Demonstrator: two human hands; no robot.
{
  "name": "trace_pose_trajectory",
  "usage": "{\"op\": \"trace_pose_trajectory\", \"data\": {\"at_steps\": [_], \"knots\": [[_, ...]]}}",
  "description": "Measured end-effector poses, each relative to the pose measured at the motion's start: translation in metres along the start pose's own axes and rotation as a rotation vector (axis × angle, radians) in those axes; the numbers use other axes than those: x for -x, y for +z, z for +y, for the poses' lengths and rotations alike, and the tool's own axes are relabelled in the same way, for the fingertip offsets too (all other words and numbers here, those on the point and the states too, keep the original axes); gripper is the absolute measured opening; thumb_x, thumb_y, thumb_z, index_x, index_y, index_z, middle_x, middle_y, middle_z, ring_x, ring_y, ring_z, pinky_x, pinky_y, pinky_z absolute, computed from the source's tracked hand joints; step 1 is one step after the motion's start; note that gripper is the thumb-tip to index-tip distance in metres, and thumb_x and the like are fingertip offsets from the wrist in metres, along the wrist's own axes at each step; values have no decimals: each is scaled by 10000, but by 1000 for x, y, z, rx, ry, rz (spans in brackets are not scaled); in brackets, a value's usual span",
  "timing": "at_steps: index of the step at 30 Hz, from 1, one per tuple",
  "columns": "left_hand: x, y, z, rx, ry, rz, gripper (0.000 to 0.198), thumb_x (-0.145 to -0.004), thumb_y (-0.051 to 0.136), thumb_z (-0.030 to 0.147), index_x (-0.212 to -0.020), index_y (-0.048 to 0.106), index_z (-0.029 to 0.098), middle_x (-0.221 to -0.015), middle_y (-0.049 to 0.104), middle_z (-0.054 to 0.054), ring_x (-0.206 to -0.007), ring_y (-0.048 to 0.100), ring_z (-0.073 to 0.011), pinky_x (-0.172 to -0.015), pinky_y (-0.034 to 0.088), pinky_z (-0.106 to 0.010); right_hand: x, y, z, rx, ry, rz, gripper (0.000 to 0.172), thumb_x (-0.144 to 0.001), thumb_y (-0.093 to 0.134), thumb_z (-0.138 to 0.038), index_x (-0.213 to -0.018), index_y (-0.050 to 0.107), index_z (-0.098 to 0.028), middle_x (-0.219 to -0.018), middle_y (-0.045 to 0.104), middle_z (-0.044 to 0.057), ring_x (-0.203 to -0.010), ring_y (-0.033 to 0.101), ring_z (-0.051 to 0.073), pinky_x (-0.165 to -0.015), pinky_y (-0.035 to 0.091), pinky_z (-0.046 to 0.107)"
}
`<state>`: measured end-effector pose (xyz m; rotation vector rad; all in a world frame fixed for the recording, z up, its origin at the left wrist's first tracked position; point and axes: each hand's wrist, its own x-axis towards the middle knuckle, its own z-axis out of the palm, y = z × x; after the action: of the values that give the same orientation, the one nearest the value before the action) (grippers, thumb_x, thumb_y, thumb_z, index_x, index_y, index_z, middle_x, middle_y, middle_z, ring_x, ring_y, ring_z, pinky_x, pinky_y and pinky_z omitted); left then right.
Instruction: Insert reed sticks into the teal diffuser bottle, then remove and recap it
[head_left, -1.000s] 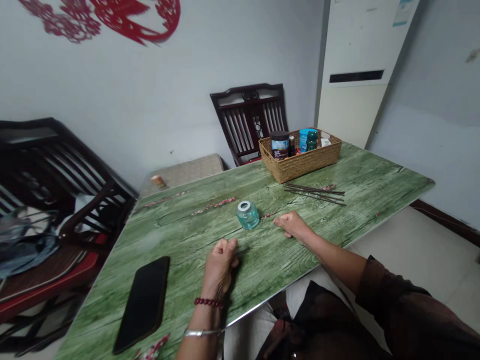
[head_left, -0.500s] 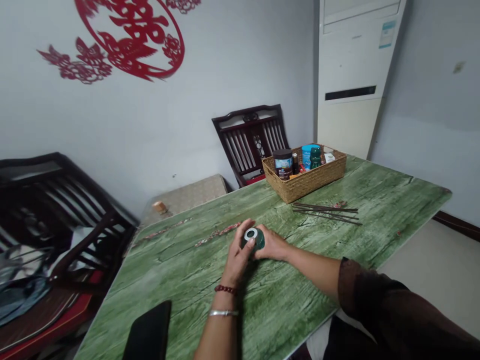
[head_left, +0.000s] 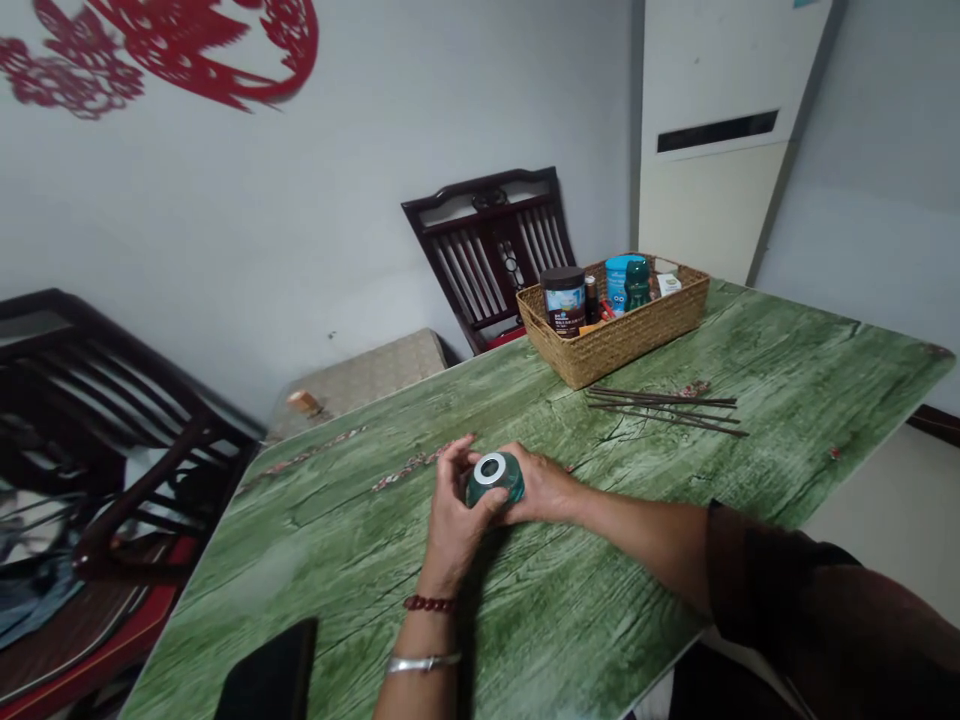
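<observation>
A small green glass bottle with a silver ring around its open mouth is between my two hands, over the table. My left hand wraps its left side, with the thumb across the front near the ring. From the right, my right hand closes round the same bottle, its fingers partly hidden behind the glass. Beyond my right hand, several thin dark sticks lie loosely together on the green wood-patterned table.
A wicker basket holding a dark-lidded jar, a blue tub and other items stands at the far side. A black flat object lies at the near left. Dark wooden chairs stand behind and to the left.
The view has tilted down and closer. Both hands still hold the bottle; its mouth and green side show more plainly, and my left fingers have shifted slightly on it.
</observation>
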<state>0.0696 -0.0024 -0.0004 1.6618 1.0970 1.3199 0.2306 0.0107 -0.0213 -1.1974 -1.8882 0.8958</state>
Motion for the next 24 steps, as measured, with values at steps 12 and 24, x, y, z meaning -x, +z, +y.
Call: {"op": "trace_pose_trajectory", "data": {"at_steps": [12, 24], "knots": [[2, -5, -1, 291, 16, 162, 534, -943, 421, 658, -1281, 574, 275, -1027, 672, -47, -1083, 621, -198, -1067, 399, -383, 2, -5, -5, 26, 16, -3, 867, -570, 896, -380, -1306, 481, -187, -1161, 678, 97, -1068, 658, 279, -880, 497, 375], [6, -1, 2, 272, 12, 25, 603, -908, 570, 565, -1417, 488, 252, -1195, 646, -99, -1225, 569, -255, -1104, 393, -433, 1, -5, -4, 32, 9, 5, 854, -571, 888, -366, -1300, 485, -177, -1168, 677, 104, -1064, 656, 286, -869, 500, 377]]}}
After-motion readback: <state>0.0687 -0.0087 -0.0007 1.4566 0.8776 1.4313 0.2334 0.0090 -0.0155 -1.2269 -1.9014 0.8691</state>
